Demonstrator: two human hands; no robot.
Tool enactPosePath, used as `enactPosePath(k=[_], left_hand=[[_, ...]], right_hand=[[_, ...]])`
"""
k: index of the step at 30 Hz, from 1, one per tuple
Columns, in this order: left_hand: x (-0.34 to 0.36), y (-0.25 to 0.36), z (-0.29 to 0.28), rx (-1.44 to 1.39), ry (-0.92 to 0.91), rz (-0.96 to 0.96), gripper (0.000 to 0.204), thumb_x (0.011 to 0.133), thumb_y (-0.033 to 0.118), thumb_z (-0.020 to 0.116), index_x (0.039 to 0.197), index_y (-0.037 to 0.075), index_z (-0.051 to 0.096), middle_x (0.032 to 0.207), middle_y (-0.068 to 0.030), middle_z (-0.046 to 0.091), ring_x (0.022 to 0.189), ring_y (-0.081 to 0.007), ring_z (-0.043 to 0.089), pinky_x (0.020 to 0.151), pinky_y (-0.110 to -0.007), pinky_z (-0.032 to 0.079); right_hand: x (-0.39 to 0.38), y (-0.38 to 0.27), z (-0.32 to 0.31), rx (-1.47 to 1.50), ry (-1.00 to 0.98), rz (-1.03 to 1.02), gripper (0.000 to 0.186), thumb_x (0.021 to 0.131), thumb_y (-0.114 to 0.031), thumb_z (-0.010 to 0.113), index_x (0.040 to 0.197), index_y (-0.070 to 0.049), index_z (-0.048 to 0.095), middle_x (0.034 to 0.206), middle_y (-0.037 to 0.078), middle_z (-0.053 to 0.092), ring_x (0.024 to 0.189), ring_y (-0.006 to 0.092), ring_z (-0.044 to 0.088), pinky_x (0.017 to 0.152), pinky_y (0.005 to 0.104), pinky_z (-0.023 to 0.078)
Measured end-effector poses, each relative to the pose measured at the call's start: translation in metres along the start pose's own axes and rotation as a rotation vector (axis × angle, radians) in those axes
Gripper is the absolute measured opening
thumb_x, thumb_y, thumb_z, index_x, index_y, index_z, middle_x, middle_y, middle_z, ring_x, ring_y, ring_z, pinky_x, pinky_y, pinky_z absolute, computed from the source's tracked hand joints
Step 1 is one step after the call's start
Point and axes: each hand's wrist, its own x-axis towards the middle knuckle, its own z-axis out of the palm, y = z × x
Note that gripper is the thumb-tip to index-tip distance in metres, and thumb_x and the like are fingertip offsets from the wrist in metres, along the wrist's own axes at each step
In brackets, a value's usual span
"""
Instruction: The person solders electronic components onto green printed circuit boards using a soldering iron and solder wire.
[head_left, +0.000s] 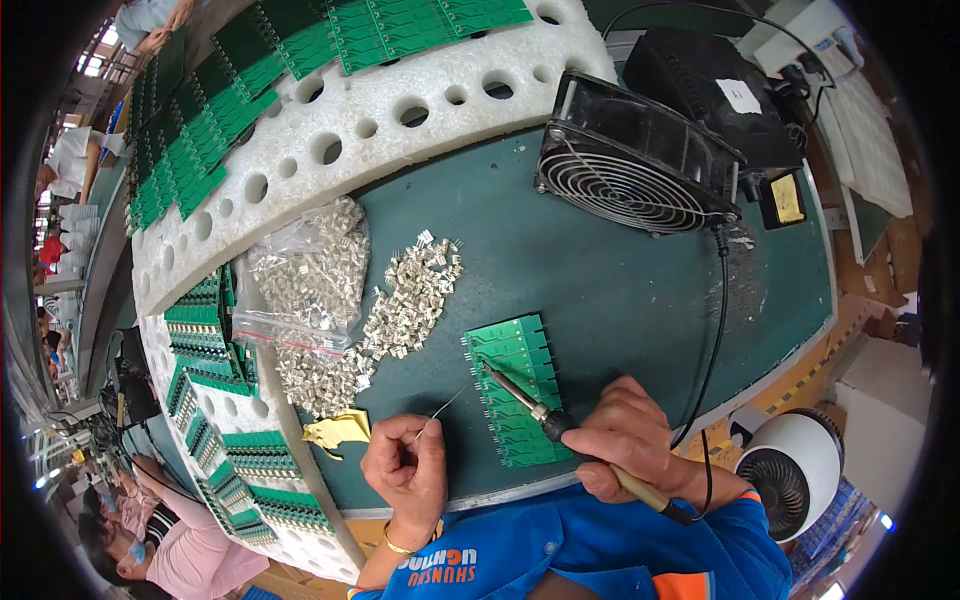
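Note:
A green circuit board panel [538, 365] lies flat on the dark green bench top in front of me, with a row of connector pins along its left edge. My right hand [628, 440] is closed around the handle of a soldering iron [527, 400], whose tip is over the board's upper left part. Pinched between the fingertips of my left hand [408, 468] is a thin solder wire [448, 402] that points toward the board's left edge. Small white pin connectors [410, 305] lie heaped beyond my left hand, beside a clear plastic bag [308, 262] full of more.
A black fan [630, 185] stands at the back right, before a black box [700, 95] and a yellow sponge [788, 199]. White foam slabs [380, 150] with holes carry green boards [400, 30]. Yellow scrap [340, 428] lies near the left edge. The iron's cable [716, 340] runs along the right.

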Motion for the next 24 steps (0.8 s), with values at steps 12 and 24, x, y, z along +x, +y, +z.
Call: enactPosePath(k=[12, 24], left_hand=[[-0.0026, -0.001, -0.0012, 0.076, 0.015, 0.009, 0.013, 0.09, 0.003, 0.069, 0.089, 0.003, 0.056, 0.072, 0.0024, 0.054, 0.061, -0.0035, 0.045, 0.056, -0.019, 0.035], [0.0004, -0.0032, 0.0053, 0.083, 0.091, 0.105, 0.013, 0.086, 0.002, 0.072, 0.084, 0.004, 0.059, 0.06, 0.0022, 0.051, 0.052, -0.0039, 0.04, 0.048, -0.021, 0.031]], right_hand=[[-0.0028, 0.0044, -0.0009, 0.023, -0.033, 0.029, 0.031, 0.094, -0.034, 0.063, 0.107, -0.005, 0.066, 0.074, 0.003, 0.058, 0.059, 0.0184, 0.053, 0.058, 0.0363, 0.043], [0.0024, 0.0081, -0.0048, 0.076, -0.013, 0.084, 0.025, 0.085, -0.023, 0.07, 0.103, -0.006, 0.067, 0.073, 0.002, 0.059, 0.059, 0.0178, 0.054, 0.058, 0.0346, 0.042]])
